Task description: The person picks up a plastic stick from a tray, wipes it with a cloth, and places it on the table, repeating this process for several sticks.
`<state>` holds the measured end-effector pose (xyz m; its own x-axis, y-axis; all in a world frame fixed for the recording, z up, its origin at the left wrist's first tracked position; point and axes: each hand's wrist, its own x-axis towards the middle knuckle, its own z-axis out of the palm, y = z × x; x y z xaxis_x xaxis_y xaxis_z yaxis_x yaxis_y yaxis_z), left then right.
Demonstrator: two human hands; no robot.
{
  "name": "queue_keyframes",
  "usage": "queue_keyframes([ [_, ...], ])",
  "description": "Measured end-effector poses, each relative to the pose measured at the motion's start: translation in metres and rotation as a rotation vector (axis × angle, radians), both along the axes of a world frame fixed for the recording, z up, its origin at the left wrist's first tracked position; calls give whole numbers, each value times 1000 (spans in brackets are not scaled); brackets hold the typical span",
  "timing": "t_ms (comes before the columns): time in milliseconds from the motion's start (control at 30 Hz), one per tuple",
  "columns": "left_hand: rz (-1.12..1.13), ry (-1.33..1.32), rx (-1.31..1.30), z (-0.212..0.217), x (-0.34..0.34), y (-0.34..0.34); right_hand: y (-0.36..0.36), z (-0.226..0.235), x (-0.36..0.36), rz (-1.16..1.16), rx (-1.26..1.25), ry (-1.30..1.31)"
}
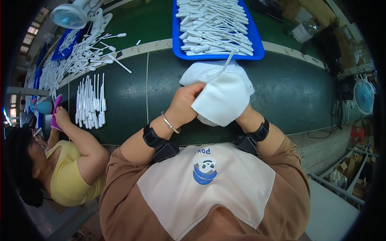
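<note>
A ribbed white cloth (224, 96) is bunched between my hands above the bench. My left hand (187, 102) is closed on its left side, with the thumb and fingers curled into the fold. Only the heel and wrist of my right hand (243, 115) show at the cloth's lower right; its fingers are hidden underneath. One slim white plastic stick (228, 60) pokes up from the top of the cloth, its lower part covered. Just beyond stands a blue tray (259, 52), heaped with white plastic handles (213, 28) that have one thicker end.
The dark green bench (297, 96) runs across in front of me. At left lie a row of white handles (90, 100) and a loose pile (72, 64). A co-worker in yellow (76, 168) sits there, near a fan (70, 16). Another fan (364, 96) and a bottle (304, 32) are at right.
</note>
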<state>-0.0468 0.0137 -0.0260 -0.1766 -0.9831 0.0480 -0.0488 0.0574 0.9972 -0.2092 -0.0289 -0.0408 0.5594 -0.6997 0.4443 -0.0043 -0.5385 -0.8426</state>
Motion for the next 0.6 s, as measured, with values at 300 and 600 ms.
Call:
queue_keyframes([
  [300,-59,-15,192,1,2,-1,-29,12,-27,-377,173,-236],
  [600,240,-284,-332,-4,-2,-2,-2,-6,11,-220,-440,-5],
])
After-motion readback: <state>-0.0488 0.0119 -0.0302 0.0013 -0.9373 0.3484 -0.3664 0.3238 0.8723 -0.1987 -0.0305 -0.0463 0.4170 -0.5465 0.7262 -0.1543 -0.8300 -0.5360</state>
